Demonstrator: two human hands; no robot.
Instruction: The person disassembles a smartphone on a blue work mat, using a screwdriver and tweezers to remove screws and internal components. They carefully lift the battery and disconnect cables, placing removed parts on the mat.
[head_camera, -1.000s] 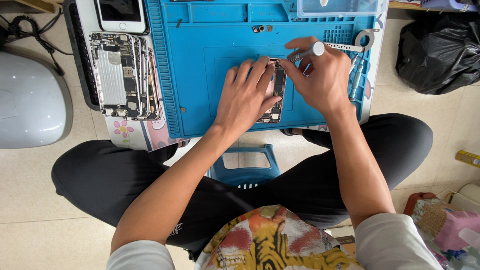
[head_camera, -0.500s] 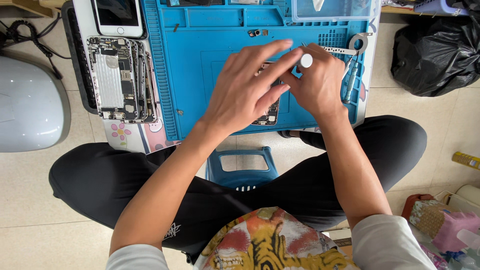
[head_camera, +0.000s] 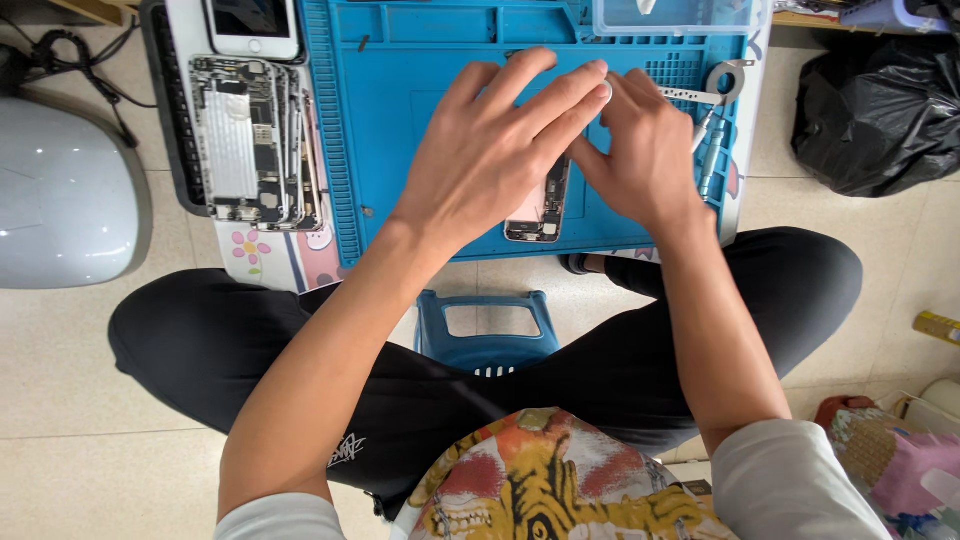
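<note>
Together, both hands (head_camera: 560, 150) cover an opened phone (head_camera: 540, 210) on ridged blue mat (head_camera: 400, 110).

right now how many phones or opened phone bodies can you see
3: an opened phone on the blue mat under the hands, an opened one left of the mat, an intact one above that. More may be hidden.

We see a bright, evenly daylit view, sharp across the blue mat (head_camera: 420, 150) and floor (head_camera: 80, 400), with soft shadows under our left hand (head_camera: 500, 140), mild glare on the grey dome (head_camera: 60, 200) at 9 o'clock, and slight wide-angle stretching toward the corners.
</note>
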